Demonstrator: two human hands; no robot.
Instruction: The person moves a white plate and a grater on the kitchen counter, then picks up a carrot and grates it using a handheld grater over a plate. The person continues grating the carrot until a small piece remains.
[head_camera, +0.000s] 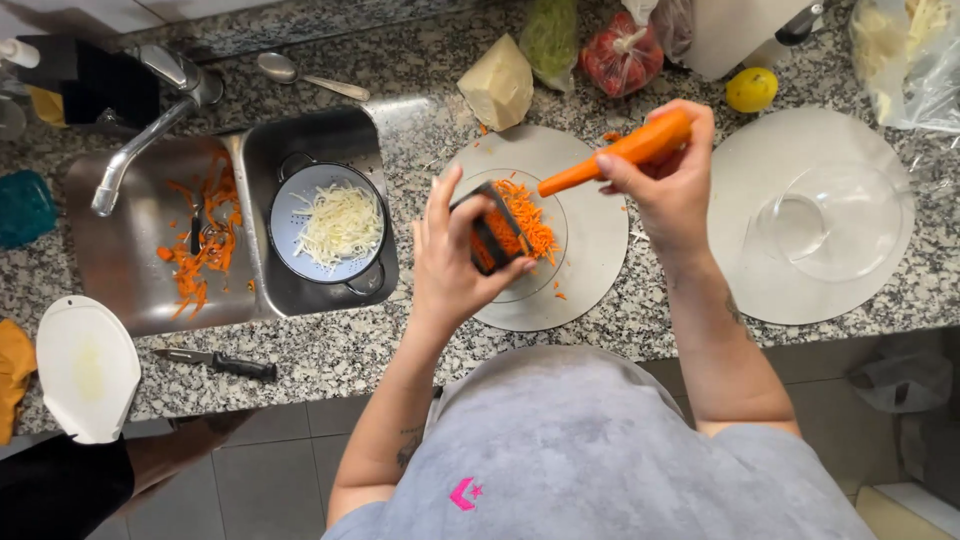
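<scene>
Right hand (668, 185) holds carrot (622, 152); left hand (450, 262) steadies grater (489, 240).

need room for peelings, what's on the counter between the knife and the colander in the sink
Head view: only bare granite counter and the sink's steel rim lie between knife and colander.

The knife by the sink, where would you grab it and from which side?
Grip the knife by its black handle, the right-hand end nearest the counter edge. It lies flat, blade pointing left toward the white board, so come from above on the handle side, probably with the left hand, which is closer.
</scene>
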